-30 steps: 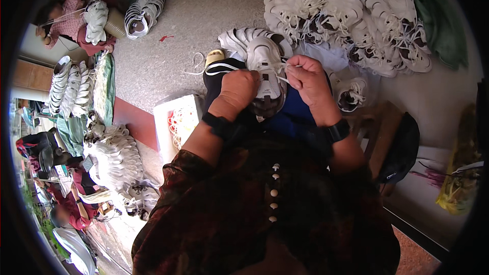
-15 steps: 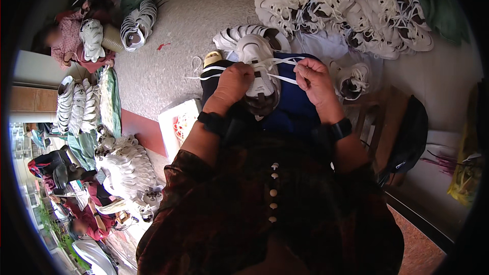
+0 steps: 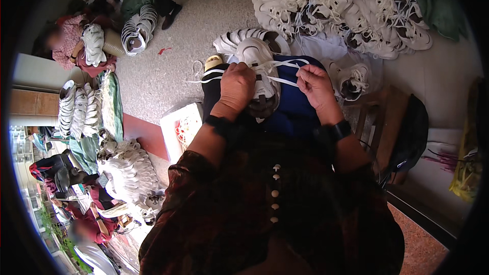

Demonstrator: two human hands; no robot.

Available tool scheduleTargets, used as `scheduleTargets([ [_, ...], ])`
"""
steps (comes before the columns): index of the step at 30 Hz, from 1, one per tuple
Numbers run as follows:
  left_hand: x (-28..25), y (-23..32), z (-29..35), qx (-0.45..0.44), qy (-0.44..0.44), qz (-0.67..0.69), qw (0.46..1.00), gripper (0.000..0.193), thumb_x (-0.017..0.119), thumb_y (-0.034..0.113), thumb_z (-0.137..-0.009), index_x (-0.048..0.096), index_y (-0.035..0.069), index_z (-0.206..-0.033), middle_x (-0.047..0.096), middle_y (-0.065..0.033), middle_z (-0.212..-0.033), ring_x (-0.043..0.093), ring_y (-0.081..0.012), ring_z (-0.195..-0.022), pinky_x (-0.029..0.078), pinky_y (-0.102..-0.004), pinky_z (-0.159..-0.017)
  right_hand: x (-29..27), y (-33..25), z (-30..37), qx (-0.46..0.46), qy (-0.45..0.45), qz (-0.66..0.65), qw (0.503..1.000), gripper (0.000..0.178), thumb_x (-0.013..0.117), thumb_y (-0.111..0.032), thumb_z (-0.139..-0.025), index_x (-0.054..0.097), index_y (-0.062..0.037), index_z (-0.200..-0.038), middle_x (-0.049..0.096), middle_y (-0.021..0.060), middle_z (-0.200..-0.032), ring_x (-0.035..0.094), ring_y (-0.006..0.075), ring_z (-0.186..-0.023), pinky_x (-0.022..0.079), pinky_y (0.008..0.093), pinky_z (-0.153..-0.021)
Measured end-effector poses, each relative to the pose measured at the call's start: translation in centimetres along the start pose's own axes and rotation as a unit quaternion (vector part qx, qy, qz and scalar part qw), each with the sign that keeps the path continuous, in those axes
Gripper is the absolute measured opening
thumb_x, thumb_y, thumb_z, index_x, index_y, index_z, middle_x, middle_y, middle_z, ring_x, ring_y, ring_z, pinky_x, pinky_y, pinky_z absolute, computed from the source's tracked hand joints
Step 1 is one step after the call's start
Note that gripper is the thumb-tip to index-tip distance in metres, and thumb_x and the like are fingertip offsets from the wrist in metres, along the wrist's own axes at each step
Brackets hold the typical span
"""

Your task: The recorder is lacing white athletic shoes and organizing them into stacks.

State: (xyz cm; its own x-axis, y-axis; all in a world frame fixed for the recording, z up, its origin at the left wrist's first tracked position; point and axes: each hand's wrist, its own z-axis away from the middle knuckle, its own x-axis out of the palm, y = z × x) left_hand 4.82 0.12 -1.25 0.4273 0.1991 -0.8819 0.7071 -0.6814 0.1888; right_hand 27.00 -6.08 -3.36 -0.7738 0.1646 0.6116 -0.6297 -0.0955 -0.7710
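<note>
Over lap [image 3: 295,114], shoe [image 3: 253,51], right fingers [image 3: 306,75] pinching lace [image 3: 283,80]

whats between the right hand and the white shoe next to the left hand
In the head view, white laces span the stretch between right hand and white shoe, above blue cloth.

No lettering, number, brand or sign can be read on any item in view. The white shoe [image 3: 266,85] at centre bears small dark marks, too small to make out; a small pale mark on the black bag [image 3: 412,135] at right is likewise illegible.
</note>
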Motion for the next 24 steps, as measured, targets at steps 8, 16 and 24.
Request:
scheduleTargets([
  [8,-0.7,0.5,-0.3,0.014,-0.052,-0.022,0.998,0.005,0.055,0.014,-0.066,0.059,0.011,-0.065,0.057,-0.0063,-0.073,0.057,-0.0248,-0.072,0.043,-0.0387,-0.062,-0.1,-0.1,0.0,0.012,0.002,0.022,1.0,0.011,0.056,-0.009,-0.084,0.057,0.0001,-0.077,0.051,0.0047,-0.057,0.046,0.011,-0.047,0.033,0.0207,-0.043],
  [16,0.9,0.6,-1.2,0.074,-0.082,-0.031,0.993,0.005,0.055,0.012,-0.069,0.059,0.009,-0.07,0.057,-0.0086,-0.07,0.059,-0.0252,-0.069,0.047,-0.036,-0.06,-0.1,0.1,-0.2,0.009,0.005,0.026,1.0,0.01,0.055,-0.008,-0.083,0.057,0.0,-0.077,0.051,0.0052,-0.056,0.047,0.0114,-0.046,0.033,0.0206,-0.042],
  [24,1.0,0.5,-2.0,0.156,-0.164,-0.085,0.97,0.008,0.054,0.007,-0.068,0.058,0.006,-0.075,0.058,-0.0116,-0.077,0.06,-0.0256,-0.075,0.048,-0.0359,-0.065,-0.1,-0.2,0.1,0.026,0.005,0.035,0.999,0.009,0.057,-0.008,-0.083,0.057,-0.0008,-0.079,0.051,0.0027,-0.06,0.049,0.0111,-0.05,0.034,0.0199,-0.044],
])
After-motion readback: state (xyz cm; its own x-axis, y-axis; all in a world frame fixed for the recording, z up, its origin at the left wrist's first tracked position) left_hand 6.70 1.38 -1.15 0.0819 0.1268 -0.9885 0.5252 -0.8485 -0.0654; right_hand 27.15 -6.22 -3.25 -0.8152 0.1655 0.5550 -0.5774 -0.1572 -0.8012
